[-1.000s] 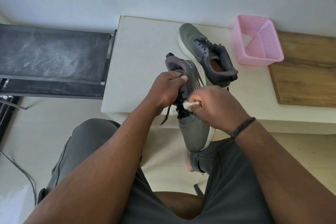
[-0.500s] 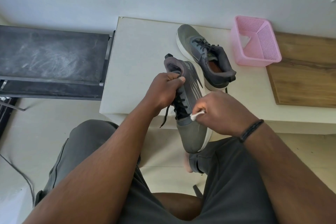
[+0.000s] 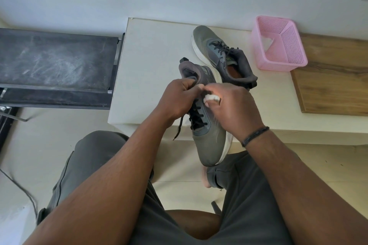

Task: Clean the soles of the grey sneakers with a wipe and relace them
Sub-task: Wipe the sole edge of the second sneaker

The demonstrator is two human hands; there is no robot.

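Head view: the left hand [image 3: 177,98] has its fingers curled round the tongue and upper laces of a grey sneaker [image 3: 207,125], thumb pressed on top near the collar. Just beside those fingers, almost touching them, the right hand [image 3: 231,105] bunches a small white wipe [image 3: 211,98] between curled fingers and thumb, holding it against the side of the same sneaker by the top eyelets. The held sneaker runs away from the fingers in both directions: heel beyond them, toe below them toward the person's lap, its white sole edge showing on the right. A loose black lace end [image 3: 180,127] dangles beneath the left hand. A dark bracelet [image 3: 254,136] circles the right wrist.

Beyond the fingertips, the second grey sneaker [image 3: 219,53] lies on the white table [image 3: 151,65], laced, toe pointing away, just behind the held one's heel. Farther right of the right hand stands a pink mesh basket [image 3: 278,45] with something white inside, next to a wooden board [image 3: 334,77]. Well to the left of the left hand sits a dark scuffed bench [image 3: 55,65].
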